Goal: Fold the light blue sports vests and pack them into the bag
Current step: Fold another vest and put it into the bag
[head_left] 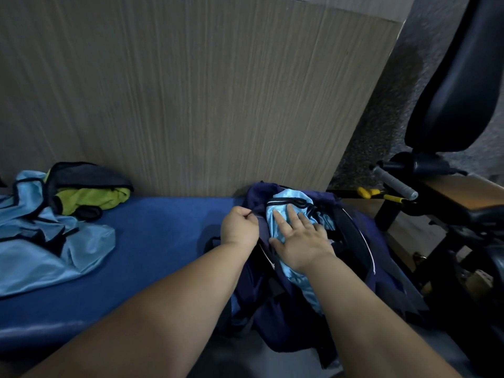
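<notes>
A dark navy bag [275,304] lies open at the right end of the blue padded bench [152,241]. A folded light blue vest [283,211] with black trim sits in its opening. My left hand [239,226] pinches the bag's left rim and holds it open. Flat on the vest lies my right hand [301,241], its straight fingers pressing the fabric down. More light blue vests [41,246] lie in a loose heap at the bench's left end.
A yellow-green vest [92,199] and a dark garment [90,174] lie on the heap at the left. A wood-grain panel [191,91] stands behind the bench. Black gym equipment [461,186] with a grey grip handle stands close on the right.
</notes>
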The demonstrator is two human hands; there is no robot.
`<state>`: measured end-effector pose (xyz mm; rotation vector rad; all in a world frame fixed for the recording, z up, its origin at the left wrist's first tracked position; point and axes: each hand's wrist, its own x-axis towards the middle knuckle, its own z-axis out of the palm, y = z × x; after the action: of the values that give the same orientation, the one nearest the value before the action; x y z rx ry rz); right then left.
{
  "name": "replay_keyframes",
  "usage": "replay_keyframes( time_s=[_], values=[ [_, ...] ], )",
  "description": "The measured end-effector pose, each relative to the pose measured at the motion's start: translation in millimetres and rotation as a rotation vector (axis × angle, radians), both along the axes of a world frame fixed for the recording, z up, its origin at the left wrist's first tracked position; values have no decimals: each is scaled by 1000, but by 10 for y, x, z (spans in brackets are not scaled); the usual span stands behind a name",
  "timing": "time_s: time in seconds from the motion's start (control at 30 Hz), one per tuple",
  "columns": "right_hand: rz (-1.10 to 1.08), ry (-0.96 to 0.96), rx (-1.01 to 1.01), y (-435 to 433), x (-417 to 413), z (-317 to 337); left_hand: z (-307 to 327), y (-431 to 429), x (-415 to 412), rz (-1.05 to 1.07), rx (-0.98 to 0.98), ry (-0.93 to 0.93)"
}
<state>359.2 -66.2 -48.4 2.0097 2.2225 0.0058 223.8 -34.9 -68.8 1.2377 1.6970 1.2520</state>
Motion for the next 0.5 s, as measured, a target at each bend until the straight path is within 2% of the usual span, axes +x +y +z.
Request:
replay_keyframes(
  time_s=[0.17,0.37,0.43,0.5],
  values=[
    [-100,-87,-90,5,4,19,82,17,-31,50,44,-5],
    [-31,-166,-188,49,-12,83,16,6,-51,25,36,-19],
    [-5,-101,-81,73,8,115,-14,-8,-75,-56,17,32],
    [33,7,233,93,40,87,-34,-28,-104,-127,11,94]
  ],
)
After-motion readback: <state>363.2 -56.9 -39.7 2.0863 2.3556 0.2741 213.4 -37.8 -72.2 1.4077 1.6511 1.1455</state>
